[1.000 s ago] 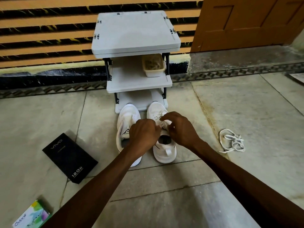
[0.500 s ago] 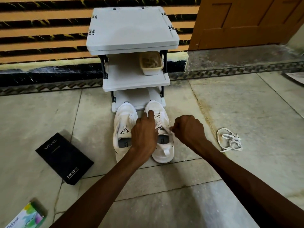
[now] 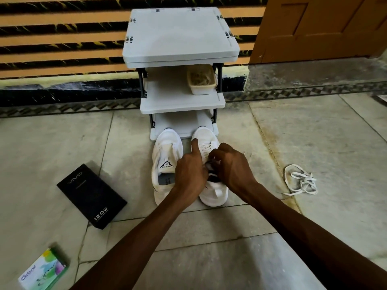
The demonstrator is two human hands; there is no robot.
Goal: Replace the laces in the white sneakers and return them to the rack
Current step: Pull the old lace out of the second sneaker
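Half a second ago the right hand [image 3: 233,167] was a fist held out to the side of the shoe, apart from the left hand [image 3: 191,172]. Now it has come back in, and the two hands meet over the top of the lacing. The left hand's index finger [image 3: 195,146] is straight and points along the inner edge of the laced sneaker [image 3: 212,196], where before two digits stuck out. Its other fingers are curled under, and I cannot tell whether they hold anything. The right hand's curled fingertips pinch the white lace [image 3: 206,150] near the tongue.

On the floor [image 3: 314,132], a green Odonil box [image 3: 43,270] lies far left and a black vivo box [image 3: 90,193] lies beside it. The unlaced sneaker [image 3: 166,147] shows a bare tongue with a black SPEED logo and a grey insole. Just beside it, the laced sneaker has criss-cross lacing over the forefoot. Both toes touch the bottom shelf of the grey rack [image 3: 180,38], whose middle shelf carries a cream tub [image 3: 202,88]. A loose lace [image 3: 301,182] lies bunched well apart to the right.
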